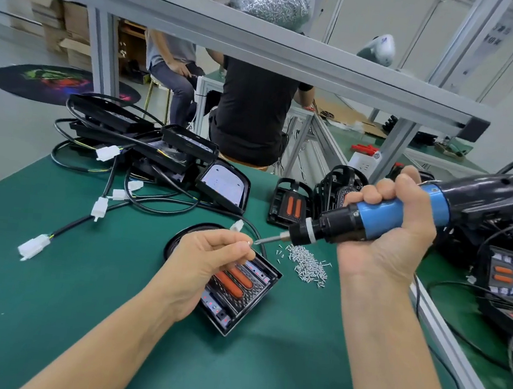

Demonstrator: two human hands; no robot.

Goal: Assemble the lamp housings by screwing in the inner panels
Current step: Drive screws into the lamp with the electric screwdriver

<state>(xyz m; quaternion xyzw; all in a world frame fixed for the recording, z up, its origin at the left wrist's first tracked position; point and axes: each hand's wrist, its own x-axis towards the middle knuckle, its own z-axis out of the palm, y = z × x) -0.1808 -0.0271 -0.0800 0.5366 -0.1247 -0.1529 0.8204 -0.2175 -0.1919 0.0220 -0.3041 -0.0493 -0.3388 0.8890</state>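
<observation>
Lamp housing (243,299) lies flat on the green mat (50,300) at centre frame, just under your left hand (208,261): a black open shell holding a ribbed grey inner panel with two orange oblong pads side by side and small red dots along its edges. Your left hand covers its upper left corner, thumb and forefinger pinched together on something tiny at the driver's tip, probably a screw, too small to make out.

Your right hand (393,226) is wrapped around the blue barrel of the electric screwdriver (372,219), held level with its bit pointing left to meet those fingertips. The driver's rear end runs out of frame at the right edge.

Just right of the housing sits one loose pile of silver screws (306,263), too many to count.

Farther back, in the upper left, black housings and cables are stacked in a heap (147,143); their number is unclear, though five white connectors (107,152) show plainly. Behind the driver stand more housings with orange pads (291,205).

Beyond the bench edge, two seated people (250,112) are partly hidden by the aluminium frame (263,47).
</observation>
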